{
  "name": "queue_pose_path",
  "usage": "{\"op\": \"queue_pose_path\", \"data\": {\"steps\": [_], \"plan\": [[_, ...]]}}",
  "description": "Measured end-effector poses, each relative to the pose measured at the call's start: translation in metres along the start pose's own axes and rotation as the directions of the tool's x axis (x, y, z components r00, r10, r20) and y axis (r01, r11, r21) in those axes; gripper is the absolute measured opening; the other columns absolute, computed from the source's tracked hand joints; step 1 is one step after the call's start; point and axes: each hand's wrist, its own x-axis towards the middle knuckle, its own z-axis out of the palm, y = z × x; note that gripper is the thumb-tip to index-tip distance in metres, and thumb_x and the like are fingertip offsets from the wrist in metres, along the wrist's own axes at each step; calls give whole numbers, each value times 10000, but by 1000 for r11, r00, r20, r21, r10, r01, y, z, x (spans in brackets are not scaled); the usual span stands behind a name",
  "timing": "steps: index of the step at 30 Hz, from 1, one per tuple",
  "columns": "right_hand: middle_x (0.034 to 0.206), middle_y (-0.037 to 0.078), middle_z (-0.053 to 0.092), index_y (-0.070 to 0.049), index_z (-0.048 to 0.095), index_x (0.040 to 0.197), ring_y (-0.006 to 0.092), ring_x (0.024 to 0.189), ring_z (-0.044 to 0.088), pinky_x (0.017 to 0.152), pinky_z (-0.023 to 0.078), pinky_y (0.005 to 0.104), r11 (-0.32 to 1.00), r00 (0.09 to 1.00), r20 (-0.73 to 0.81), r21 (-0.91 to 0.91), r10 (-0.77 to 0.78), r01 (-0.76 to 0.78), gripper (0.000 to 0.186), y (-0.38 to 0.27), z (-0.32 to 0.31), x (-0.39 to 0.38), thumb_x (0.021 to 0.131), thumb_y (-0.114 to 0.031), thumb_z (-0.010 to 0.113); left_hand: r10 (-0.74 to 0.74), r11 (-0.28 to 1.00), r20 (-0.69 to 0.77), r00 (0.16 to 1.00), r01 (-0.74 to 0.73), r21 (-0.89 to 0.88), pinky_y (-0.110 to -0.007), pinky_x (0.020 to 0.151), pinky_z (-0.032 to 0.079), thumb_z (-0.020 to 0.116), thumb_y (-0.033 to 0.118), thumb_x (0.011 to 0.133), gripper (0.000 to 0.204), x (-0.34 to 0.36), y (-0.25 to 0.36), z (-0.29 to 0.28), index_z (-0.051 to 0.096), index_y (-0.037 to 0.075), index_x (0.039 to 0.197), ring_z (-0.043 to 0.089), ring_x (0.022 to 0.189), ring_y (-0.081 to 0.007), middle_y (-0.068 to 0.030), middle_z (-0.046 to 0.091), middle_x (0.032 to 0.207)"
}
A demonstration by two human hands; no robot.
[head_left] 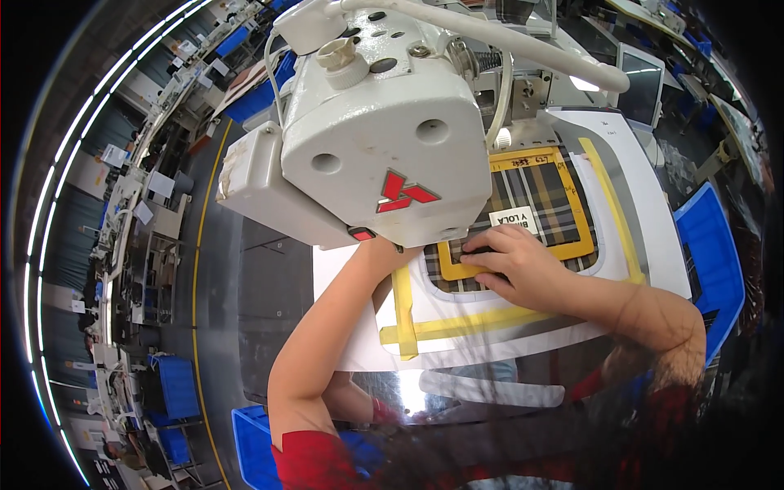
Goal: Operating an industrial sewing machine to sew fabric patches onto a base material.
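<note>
A white sewing machine head [384,139] covers part of the work. Below and right of it lies dark plaid fabric [559,200] with a yellow rectangular frame [581,214] on top. A small cream label with dark lettering [523,219] rests on the fabric inside the frame. My right hand [523,265] lies over the frame's near edge, fingers stretched leftward and slightly apart, touching the frame and fabric. My left forearm [331,335] reaches up beneath the machine head. The machine hides the fingers of my left hand [395,255], so its grip does not show.
Yellow tape [490,322] borders a white sheet [653,192] under the fabric. A white hose [523,37] arches over the machine. Blue bins stand at the right [719,261] and lower left [249,441]. A screen [641,86] stands behind; workbenches line the far left.
</note>
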Motion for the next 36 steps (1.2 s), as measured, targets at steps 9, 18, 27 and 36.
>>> {"op": "queue_pose_path", "data": {"steps": [9, 18, 27, 36], "plan": [[1118, 104, 590, -50, 673, 1018, 288, 1090, 524, 988, 378, 419, 983, 999, 13, -177, -40, 41, 242, 52, -12, 41, 833, -207, 666, -271, 943, 56, 961, 277, -184, -356, 906, 484, 555, -47, 809, 368, 0, -20, 14, 642, 50, 1154, 618, 1044, -271, -92, 669, 1118], [1134, 84, 591, -66, 655, 1085, 267, 1112, 524, 1007, 368, 423, 967, 993, 50, -229, -102, 111, 346, 67, -12, 48, 805, -266, 693, -316, 915, 45, 948, 317, -249, -415, 791, 476, 614, 75, 833, 238, 19, 0, -10, 604, 24, 1066, 595, 929, -372, -182, 629, 987], [1139, 56, 597, -80, 652, 1092, 246, 1083, 538, 988, 385, 419, 965, 994, 6, -239, -106, 104, 352, 65, -13, 50, 800, -272, 696, -275, 961, -102, 956, 269, -69, -464, 789, 443, 627, 120, 838, 236, 20, 3, -8, 597, -46, 1003, 534, 909, -412, -219, 562, 966], [1120, 58, 599, -64, 633, 1107, 249, 1081, 526, 1030, 351, 422, 841, 966, -174, -477, 193, -254, 366, 84, -63, -21, 807, -268, 684, -151, 983, 7, 988, 151, -100, -440, 943, 421, 662, 131, 817, 259, 5, 34, -27, 619, 46, 1057, 546, 1118, -334, -117, 590, 1147]]}}
